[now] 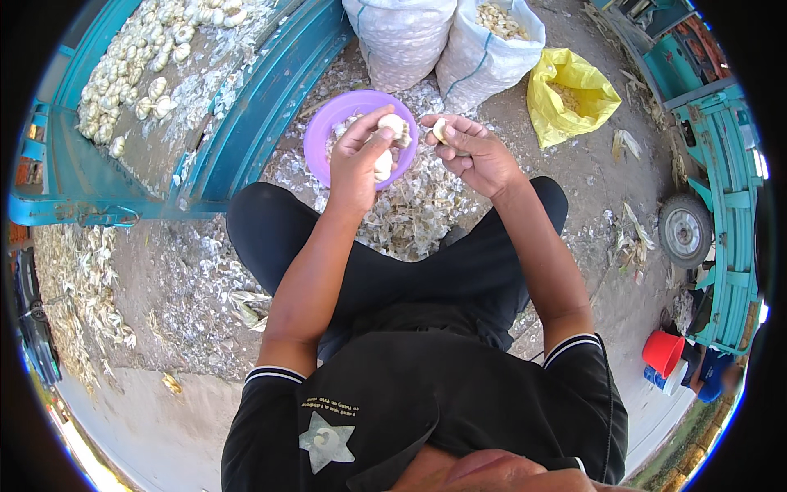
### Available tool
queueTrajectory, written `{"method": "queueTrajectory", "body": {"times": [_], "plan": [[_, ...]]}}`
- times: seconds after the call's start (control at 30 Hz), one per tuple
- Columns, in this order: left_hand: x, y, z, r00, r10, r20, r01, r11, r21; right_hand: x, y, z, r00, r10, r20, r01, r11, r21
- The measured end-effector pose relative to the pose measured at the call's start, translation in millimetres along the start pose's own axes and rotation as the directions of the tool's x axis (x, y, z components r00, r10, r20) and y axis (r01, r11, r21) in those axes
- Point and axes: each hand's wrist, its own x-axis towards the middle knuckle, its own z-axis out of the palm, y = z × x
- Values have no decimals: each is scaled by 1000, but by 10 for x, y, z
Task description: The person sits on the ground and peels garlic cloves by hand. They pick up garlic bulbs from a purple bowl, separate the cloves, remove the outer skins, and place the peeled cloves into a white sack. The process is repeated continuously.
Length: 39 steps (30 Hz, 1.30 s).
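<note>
My left hand (363, 150) is closed around a partly broken garlic bulb (393, 126), with more pale garlic showing below the thumb. It is above a purple plastic basin (318, 144) that has garlic pieces inside. Just right of the basin, my right hand (470, 150) pinches a garlic clove (439, 130) between thumb and fingers. The two hands are apart. What lies under the curled right fingers is partly hidden.
Garlic bulbs (120, 83) are heaped on a blue metal cart bed at upper left. White woven sacks (486, 58) and a yellow bag (569, 123) stand beyond the basin. Papery garlic skins (409, 221) cover the ground. At right are a turquoise cart (731, 215), a red bucket (663, 354) and a person (713, 375).
</note>
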Motion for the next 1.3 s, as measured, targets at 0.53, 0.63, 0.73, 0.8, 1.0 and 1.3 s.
{"method": "queueTrajectory", "body": {"times": [0.53, 0.63, 0.73, 0.8, 1.0, 1.3], "plan": [[189, -79, -4, 995, -92, -44, 87, 991, -104, -907, -523, 593, 994, 24, 102, 13, 936, -352], [134, 9, -22, 988, -151, 15, 151, 986, -68, -1210, -708, 498, 993, 11, 119, 36, 925, -378], [100, 106, 108, 980, -194, 45, 196, 980, -31, -1536, -837, 114, 997, -26, 66, 49, 929, -367], [93, 209, 201, 984, -161, 81, 161, 987, 13, -1717, -949, -172, 994, -59, 87, 85, 938, -335], [65, 623, 417, 971, -83, 224, 61, 993, 105, -2056, -1397, -727, 940, -338, 51, 341, 925, -169], [597, 526, 365, 947, -162, 278, 42, 919, 392, -1676, -2103, -768, 729, -672, 132, 653, 740, 160]]}}
